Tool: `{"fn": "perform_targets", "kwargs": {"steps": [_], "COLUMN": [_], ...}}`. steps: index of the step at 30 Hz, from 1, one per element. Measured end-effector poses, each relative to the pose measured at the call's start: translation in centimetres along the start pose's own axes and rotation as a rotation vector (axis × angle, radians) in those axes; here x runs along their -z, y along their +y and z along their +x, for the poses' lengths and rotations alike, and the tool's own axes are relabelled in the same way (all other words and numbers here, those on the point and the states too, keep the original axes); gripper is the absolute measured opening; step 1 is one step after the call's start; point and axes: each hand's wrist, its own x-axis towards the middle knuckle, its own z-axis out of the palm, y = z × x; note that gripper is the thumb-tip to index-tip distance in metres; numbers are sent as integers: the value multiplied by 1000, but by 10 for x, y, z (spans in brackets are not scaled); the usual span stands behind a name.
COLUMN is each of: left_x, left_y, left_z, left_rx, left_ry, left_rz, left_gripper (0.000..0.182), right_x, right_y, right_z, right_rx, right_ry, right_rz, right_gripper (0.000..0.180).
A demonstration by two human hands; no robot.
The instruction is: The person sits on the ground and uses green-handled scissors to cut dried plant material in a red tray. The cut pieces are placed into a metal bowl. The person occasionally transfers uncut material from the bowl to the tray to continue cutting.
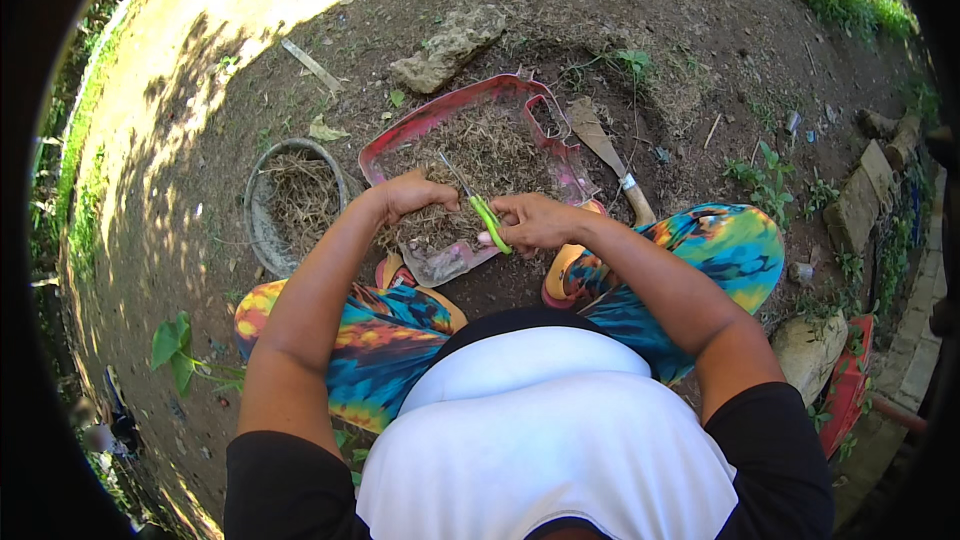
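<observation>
My right hand [531,223] is closed on the green handles of a pair of scissors [489,219], whose metal blades point up and left. Close by on the left, my left hand [417,196] has its fingers curled downward over the dry plant matter [487,142]; whether they pinch any of it I cannot tell. That chopped matter lies in a broken red plastic container [420,118] on the soil between my feet. Left of it stands a round grey tub [255,206] with longer dry grass [304,187] inside.
A broad-bladed knife [598,136] with a wrapped handle lies right of the container. Beyond the container is a rough stone [450,50], with a flat strip [311,65] farther left. Blocks [859,195], a large stone [810,352] and a red object [847,386] lie at the right.
</observation>
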Motion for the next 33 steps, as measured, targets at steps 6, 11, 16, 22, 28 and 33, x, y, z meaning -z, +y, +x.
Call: {"fn": "perform_targets", "kwargs": {"steps": [6, 11, 16, 22, 28, 33], "left_x": [1, 25, 15, -53, -65, -51], "left_y": [0, -12, -5, 12, -8, -9], "left_z": [8, 23, 18, 0, 6, 13], "left_rx": [-54, -247, -271, -299, -446, -343], "left_ry": [291, 526, 655, 468, 237, 7], "left_rz": [110, 731, 735, 847, 702, 387], "left_gripper": [34, 53, 76, 113, 120, 91], "right_x": [2, 16, 17, 7, 6, 8], "right_y": [8, -4, -10, -6, 0, 1], "right_z": [1, -6, -5, 13, 13, 11], "right_rx": [-66, -157, -121, 111, 118, 137], "right_ry": [22, 115, 235, 384, 336, 326], "right_rz": [35, 110, 257, 615, 566, 562], "right_gripper": [45, 74, 83, 70, 59, 54]}}
